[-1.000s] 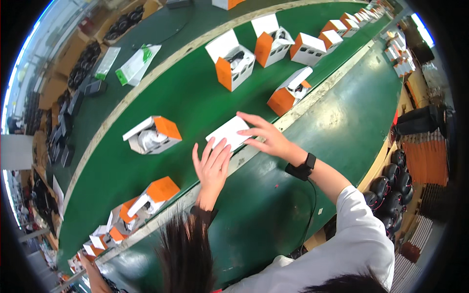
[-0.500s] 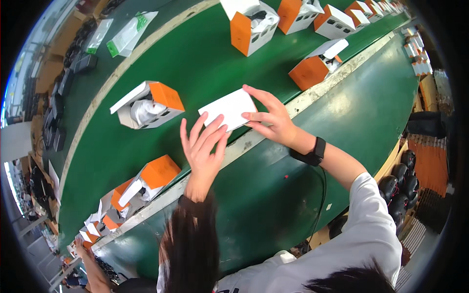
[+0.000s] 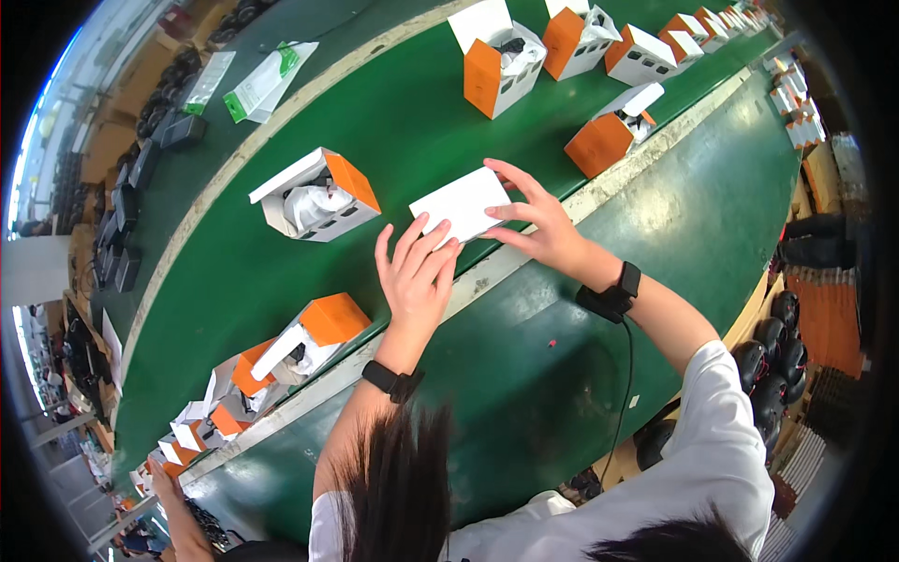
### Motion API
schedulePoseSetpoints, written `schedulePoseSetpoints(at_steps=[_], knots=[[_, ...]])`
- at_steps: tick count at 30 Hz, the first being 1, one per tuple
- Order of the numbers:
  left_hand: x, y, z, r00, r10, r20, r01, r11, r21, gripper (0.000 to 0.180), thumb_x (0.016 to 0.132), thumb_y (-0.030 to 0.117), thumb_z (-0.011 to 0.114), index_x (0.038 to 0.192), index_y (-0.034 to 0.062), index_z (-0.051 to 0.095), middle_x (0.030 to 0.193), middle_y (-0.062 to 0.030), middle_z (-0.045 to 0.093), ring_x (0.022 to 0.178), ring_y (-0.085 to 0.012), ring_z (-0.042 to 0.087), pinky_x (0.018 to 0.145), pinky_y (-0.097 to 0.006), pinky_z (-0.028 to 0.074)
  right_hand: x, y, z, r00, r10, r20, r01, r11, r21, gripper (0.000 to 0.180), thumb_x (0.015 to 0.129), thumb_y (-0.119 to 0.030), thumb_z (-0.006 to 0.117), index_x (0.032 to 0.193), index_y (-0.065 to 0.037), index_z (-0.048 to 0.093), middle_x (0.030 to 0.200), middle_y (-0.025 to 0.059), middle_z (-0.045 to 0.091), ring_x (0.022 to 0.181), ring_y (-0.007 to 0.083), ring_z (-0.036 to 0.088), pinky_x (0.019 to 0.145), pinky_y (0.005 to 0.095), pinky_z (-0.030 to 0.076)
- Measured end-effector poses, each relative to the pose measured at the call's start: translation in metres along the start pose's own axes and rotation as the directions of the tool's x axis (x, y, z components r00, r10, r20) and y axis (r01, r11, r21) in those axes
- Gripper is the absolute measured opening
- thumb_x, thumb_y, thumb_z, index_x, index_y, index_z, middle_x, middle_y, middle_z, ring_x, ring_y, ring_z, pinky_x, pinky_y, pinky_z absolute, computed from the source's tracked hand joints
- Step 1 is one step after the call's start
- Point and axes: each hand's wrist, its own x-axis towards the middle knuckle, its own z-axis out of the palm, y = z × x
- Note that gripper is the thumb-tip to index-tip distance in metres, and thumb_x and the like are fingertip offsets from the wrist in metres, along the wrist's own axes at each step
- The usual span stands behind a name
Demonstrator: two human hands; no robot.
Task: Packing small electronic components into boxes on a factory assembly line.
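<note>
A closed box with a white top point(image 3: 459, 204) lies on the green belt in front of me, close to the near rail. My right hand point(image 3: 548, 225) grips its right end, fingers on the far edge and top, thumb toward the near side. Across the near left part of the top rest the outstretched, spread fingers of my left hand point(image 3: 420, 276). To the left stands an orange and white box point(image 3: 348, 183) with its lid up and a white-wrapped item point(image 3: 314, 206) inside. Black bands circle both my wrists.
Several orange and white boxes point(image 3: 482, 80) stand along the belt, with another point(image 3: 599, 145) by the pale near rail point(image 3: 482, 281). Open boxes point(image 3: 335, 318) line the lower left, near another person's hand point(image 3: 164, 482). Plastic bags point(image 3: 267, 84) lie beyond the far rail. A cable point(image 3: 626, 393) hangs from my right wrist.
Both hands and the white-topped box have shifted slightly right. The open box on the left has also moved right in the view. My left wristband, hidden behind hair before, now shows.
</note>
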Motion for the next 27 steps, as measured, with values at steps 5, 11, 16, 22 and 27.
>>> schedulePoseSetpoints(at_steps=[5, 11, 16, 22, 27], knots=[[0.018, 0.003, 0.006, 0.999, 0.043, 0.024, -0.044, 0.998, 0.038, 0.012, 0.075, 0.009, 0.071, 0.084, 0.0101, 0.063, 0.109, -0.0007, 0.063, 0.113, -0.0232, 0.054, 0.099, -0.048, 0.036, 0.002, -0.005, -0.011, 0.998, 0.062, 0.014, -0.061, 0.997, -0.045, 0.042, 0.07, -0.012, 0.078, 0.104, -0.009, 0.055, 0.14, 0.0157, 0.04, 0.113, 0.0341, 0.052, 0.088, 0.0377, 0.048], [0.043, 0.022, 0.024, 0.99, -0.133, -0.041, 0.123, 0.975, -0.187, 0.009, 0.079, 0.008, 0.068, 0.086, 0.0042, 0.063, 0.102, -0.0083, 0.065, 0.107, -0.0286, 0.056, 0.095, -0.042, 0.04, 0.021, -0.006, -0.036, 0.913, 0.336, 0.232, -0.33, 0.942, -0.066, 0.08, 0.065, -0.012, 0.08, 0.133, -0.006, 0.039, 0.122, 0.0157, 0.049, 0.103, 0.0332, 0.058, 0.085, 0.0378, 0.048], [0.145, 0.022, 0.027, 0.813, -0.578, 0.074, 0.538, 0.695, -0.478, 0.041, 0.076, 0.015, 0.072, 0.11, 0.0018, 0.054, 0.115, -0.0128, 0.054, 0.112, -0.0279, 0.048, 0.095, -0.04, 0.038, 0.0, -0.036, -0.126, 0.888, 0.43, 0.164, -0.45, 0.886, 0.111, 0.073, 0.066, -0.013, 0.081, 0.13, -0.005, 0.047, 0.118, 0.0117, 0.047, 0.109, 0.0288, 0.054, 0.087, 0.0359, 0.049], [0.198, -0.002, 0.118, 0.835, -0.468, 0.289, 0.523, 0.838, -0.156, 0.121, 0.055, 0.037, 0.088, 0.14, -0.0064, 0.013, 0.142, -0.026, 0.024, 0.134, -0.0381, 0.024, 0.111, -0.043, 0.024, -0.044, 0.011, -0.292, 0.699, 0.687, -0.196, -0.67, 0.726, 0.155, 0.074, 0.066, -0.018, 0.083, 0.129, -0.001, 0.048, 0.12, 0.0091, 0.05, 0.115, 0.0209, 0.05, 0.094, 0.0327, 0.044], [0.155, -0.002, 0.173, 0.711, -0.612, 0.345, 0.701, 0.655, -0.282, 0.116, 0.059, 0.027, 0.086, 0.142, -0.0032, 0.012, 0.145, -0.0247, 0.023, 0.135, -0.0373, 0.024, 0.111, -0.044, 0.024, -0.057, 0.121, -0.342, 0.711, 0.516, -0.477, -0.676, 0.689, -0.263, 0.072, 0.062, -0.02, 0.082, 0.125, -0.004, 0.051, 0.115, 0.0141, 0.05, 0.11, 0.0273, 0.05, 0.094, 0.0336, 0.042]])
